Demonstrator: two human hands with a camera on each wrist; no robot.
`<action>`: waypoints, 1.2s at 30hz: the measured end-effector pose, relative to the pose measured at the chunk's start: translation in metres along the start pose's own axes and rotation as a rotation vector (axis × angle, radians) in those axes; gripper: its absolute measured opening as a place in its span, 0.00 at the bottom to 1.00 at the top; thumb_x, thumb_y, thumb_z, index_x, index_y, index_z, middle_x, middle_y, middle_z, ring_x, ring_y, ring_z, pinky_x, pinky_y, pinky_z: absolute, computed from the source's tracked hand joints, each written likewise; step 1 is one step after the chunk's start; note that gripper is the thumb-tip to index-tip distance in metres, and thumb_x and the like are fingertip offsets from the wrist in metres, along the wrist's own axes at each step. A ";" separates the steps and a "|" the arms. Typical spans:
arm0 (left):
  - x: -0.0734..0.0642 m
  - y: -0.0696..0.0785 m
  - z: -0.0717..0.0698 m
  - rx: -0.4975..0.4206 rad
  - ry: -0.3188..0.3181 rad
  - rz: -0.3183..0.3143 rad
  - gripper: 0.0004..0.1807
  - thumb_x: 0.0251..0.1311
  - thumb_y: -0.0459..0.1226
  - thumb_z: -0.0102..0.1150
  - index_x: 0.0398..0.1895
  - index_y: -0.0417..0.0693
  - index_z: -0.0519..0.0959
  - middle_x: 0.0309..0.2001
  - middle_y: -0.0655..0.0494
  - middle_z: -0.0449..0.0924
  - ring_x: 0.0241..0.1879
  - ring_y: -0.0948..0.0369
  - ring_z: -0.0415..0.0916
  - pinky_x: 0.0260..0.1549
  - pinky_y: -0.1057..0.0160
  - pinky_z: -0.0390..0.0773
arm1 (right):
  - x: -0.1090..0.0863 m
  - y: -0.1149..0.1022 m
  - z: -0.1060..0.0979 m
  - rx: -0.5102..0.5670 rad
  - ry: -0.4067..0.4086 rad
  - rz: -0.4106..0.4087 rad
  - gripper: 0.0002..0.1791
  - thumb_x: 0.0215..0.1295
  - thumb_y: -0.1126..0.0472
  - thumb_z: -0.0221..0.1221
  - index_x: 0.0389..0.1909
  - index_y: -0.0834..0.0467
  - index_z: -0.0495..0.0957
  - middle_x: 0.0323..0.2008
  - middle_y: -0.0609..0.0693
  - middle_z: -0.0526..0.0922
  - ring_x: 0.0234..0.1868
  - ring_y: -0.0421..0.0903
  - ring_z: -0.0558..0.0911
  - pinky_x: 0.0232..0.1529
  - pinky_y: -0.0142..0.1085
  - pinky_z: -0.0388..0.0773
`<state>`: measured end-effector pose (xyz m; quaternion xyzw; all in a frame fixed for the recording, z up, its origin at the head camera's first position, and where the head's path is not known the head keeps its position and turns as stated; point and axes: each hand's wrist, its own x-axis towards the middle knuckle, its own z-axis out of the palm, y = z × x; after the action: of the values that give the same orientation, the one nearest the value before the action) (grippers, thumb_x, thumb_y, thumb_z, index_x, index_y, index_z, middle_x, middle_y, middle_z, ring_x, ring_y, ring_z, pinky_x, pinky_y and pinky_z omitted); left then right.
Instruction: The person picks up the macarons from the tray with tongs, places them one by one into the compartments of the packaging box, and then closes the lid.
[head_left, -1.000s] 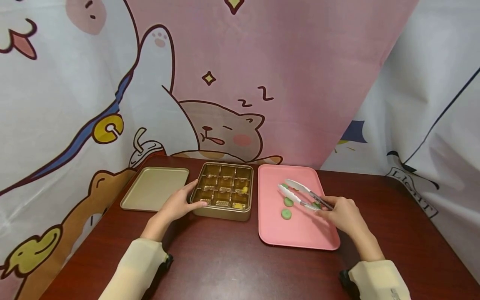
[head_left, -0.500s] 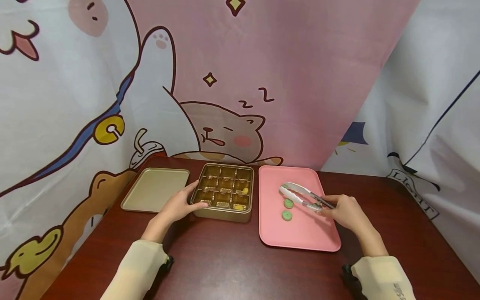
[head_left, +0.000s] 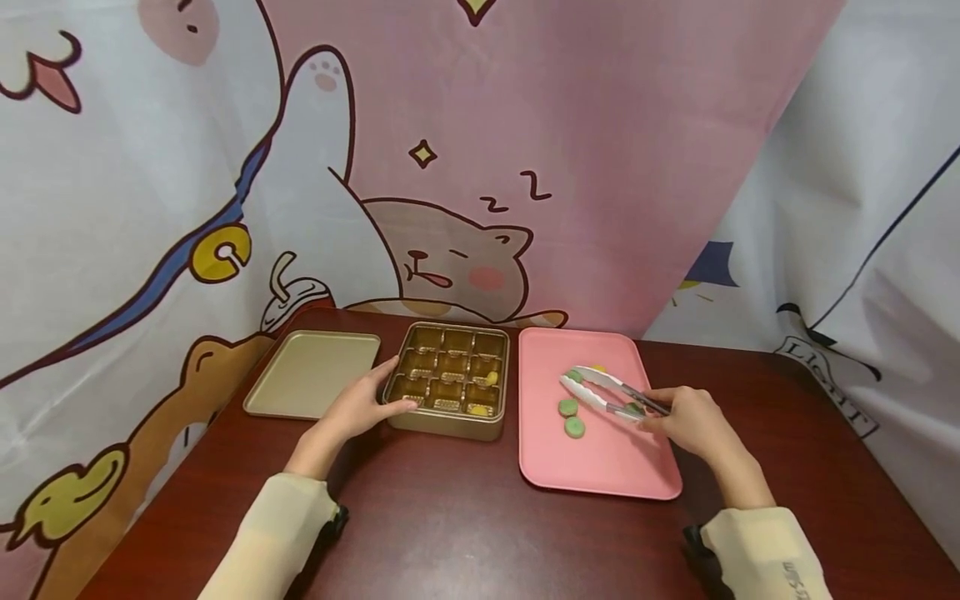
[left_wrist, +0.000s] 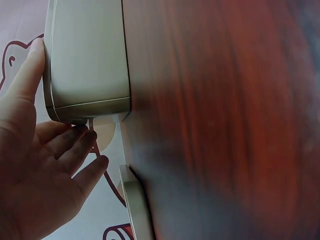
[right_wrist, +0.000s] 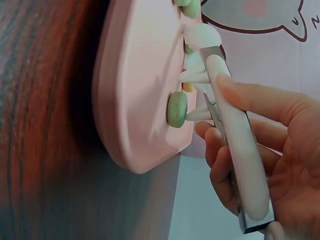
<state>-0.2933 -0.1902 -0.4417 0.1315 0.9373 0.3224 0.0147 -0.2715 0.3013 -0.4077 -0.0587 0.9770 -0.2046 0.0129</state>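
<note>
My right hand (head_left: 690, 425) grips metal tongs (right_wrist: 240, 145) with pale scalloped tips, held low over the pink tray (head_left: 555, 467). Between the slightly parted tips, in the head view, lies a green macaron (head_left: 574, 377); a yellow one (head_left: 598, 368) shows just behind. Two more green macarons (head_left: 575, 427) sit side by side left of the tongs, and another (right_wrist: 177, 109) lies under the tong arms near the hand. At the gold box (head_left: 442, 425), my left hand (head_left: 366, 407) spans the near left corner, thumb on the front rim and relaxed fingers along the side.
Inside the box is a divided insert (head_left: 450, 364); two of its right-hand compartments hold yellow pieces (head_left: 478, 410). A flat gold lid (head_left: 311, 375) lies to the left on the dark red wooden table (head_left: 450, 517). Behind stands a printed cloth (head_left: 637, 167).
The tong tips drew together half a second ago and are now parted again. One green macaron has slid slightly left, and the yellow one shows more plainly. My left hand stays at the box.
</note>
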 end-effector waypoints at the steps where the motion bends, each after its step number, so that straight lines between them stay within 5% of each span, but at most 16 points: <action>1: 0.000 0.000 0.000 0.003 0.002 0.003 0.52 0.59 0.55 0.67 0.78 0.40 0.53 0.76 0.37 0.57 0.73 0.39 0.60 0.67 0.38 0.65 | 0.000 -0.001 0.000 -0.005 0.005 0.001 0.32 0.53 0.55 0.71 0.56 0.70 0.80 0.44 0.68 0.86 0.35 0.51 0.79 0.31 0.40 0.75; 10: 0.002 0.003 0.000 0.015 -0.007 0.016 0.53 0.58 0.57 0.67 0.78 0.41 0.54 0.75 0.37 0.59 0.72 0.39 0.61 0.67 0.38 0.66 | -0.004 -0.001 0.003 -0.034 0.034 0.009 0.27 0.55 0.59 0.70 0.55 0.68 0.81 0.41 0.66 0.87 0.32 0.50 0.78 0.29 0.40 0.73; 28: 0.002 0.001 -0.002 0.007 -0.004 0.018 0.52 0.58 0.55 0.68 0.78 0.39 0.54 0.76 0.37 0.58 0.72 0.39 0.61 0.68 0.38 0.65 | -0.028 -0.004 -0.004 -0.047 -0.008 0.066 0.35 0.54 0.53 0.73 0.60 0.68 0.78 0.47 0.69 0.85 0.43 0.60 0.83 0.37 0.54 0.79; 36: 0.001 0.002 -0.002 0.025 -0.007 0.008 0.52 0.58 0.55 0.68 0.78 0.39 0.54 0.75 0.36 0.58 0.72 0.39 0.62 0.67 0.38 0.66 | -0.029 0.000 0.001 -0.022 0.008 0.070 0.35 0.53 0.52 0.73 0.59 0.69 0.78 0.45 0.69 0.85 0.36 0.54 0.81 0.29 0.42 0.75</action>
<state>-0.2939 -0.1893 -0.4385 0.1363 0.9408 0.3100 0.0152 -0.2425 0.3040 -0.4084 -0.0238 0.9807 -0.1935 0.0155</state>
